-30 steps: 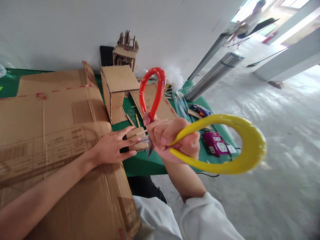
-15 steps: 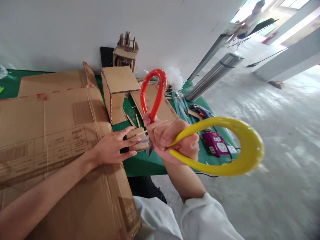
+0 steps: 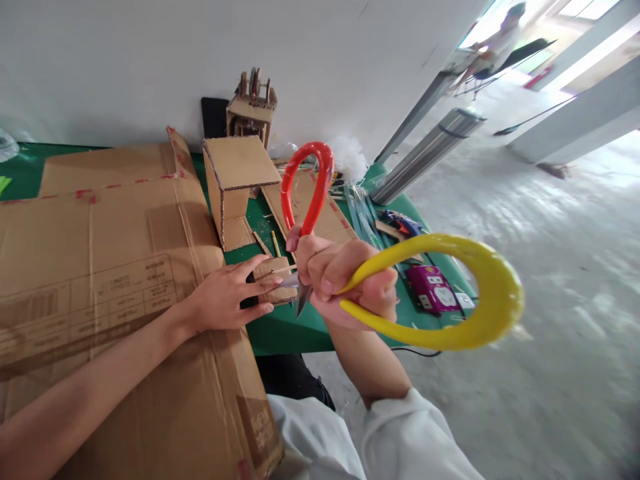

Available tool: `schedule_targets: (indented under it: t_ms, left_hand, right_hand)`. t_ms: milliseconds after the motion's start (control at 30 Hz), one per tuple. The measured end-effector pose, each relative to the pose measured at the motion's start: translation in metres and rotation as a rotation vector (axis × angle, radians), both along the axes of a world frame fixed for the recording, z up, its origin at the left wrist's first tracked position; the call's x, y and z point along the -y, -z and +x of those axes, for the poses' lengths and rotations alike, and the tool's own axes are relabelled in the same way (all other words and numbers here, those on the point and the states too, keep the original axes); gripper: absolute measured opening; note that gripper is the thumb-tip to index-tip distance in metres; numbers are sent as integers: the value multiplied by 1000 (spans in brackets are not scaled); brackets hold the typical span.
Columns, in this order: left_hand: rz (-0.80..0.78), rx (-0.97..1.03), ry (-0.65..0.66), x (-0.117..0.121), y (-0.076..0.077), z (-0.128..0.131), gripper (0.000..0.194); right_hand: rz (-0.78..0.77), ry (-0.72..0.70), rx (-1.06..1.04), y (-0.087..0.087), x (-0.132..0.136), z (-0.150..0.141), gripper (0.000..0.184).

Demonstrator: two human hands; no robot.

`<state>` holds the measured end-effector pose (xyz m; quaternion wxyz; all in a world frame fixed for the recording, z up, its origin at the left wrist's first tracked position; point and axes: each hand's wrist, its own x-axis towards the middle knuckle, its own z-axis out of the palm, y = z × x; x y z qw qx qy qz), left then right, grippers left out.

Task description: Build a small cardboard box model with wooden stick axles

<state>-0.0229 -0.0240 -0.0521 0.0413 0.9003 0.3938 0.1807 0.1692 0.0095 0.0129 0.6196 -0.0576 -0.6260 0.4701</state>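
My right hand [image 3: 340, 277] is wrapped around a pair of scissors [image 3: 320, 190] with one red and one yellow handle loop. The blades are spread, with one pointing left onto a small cardboard piece [image 3: 273, 268] and the other pointing down. My left hand [image 3: 225, 297] lies with fingers stretched and spread over that small piece, pressing it from the left. A thin stick-like strip shows by the blade; the fist partly hides it.
A large flattened carton [image 3: 115, 267] covers the left of the green table [image 3: 290, 333]. Behind stand a cardboard box frame [image 3: 243, 160] and a cardboard model [image 3: 250, 110]. To the right are a glue gun [image 3: 400, 220], a purple power box [image 3: 434, 287] and a metal cylinder [image 3: 430, 157].
Almost nothing differs. Both hands and the scissors hold nearly the same place, and the view has shifted very slightly.
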Motion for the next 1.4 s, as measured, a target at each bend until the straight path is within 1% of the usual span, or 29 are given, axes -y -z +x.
schedule_targets:
  t_ms: [167, 367, 533, 667, 833, 1000, 1100, 1200, 1267, 1333, 1400]
  left_hand:
    - [-2, 2, -2, 1, -1, 1, 44]
    - [15, -10, 13, 0, -2, 0, 45]
    - [28, 4, 16, -1, 0, 0, 46]
    - [32, -1, 18, -1, 0, 0, 47]
    - [32, -14, 22, 0, -2, 0, 48]
    - [34, -20, 18, 0, -2, 0, 48]
    - [38, -19, 25, -1, -1, 0, 49]
    - [33, -19, 22, -1, -2, 0, 48]
    - [27, -21, 20, 0, -3, 0, 48]
    - [25, -20, 20, 0, -3, 0, 48]
    - [22, -19, 16, 0, -3, 0, 47]
  right_hand:
    - [19, -14, -12, 0, 1, -1, 40]
    - [77, -26, 4, 8, -6, -3, 42]
    - [32, -4, 99, 14, -10, 0, 54]
    - [48, -25, 68, 16, -10, 1, 53]
    - [5, 4, 87, 14, -8, -1, 56]
    - [73, -11, 3, 5, -6, -5, 52]
    - [66, -23, -10, 1, -4, -6, 48]
    - [51, -32, -18, 2, -2, -5, 44]
    - [76, -48, -33, 3, -3, -4, 42]
    - [95, -57, -37, 4, -3, -4, 42]
    - [81, -48, -37, 3, -2, -4, 42]
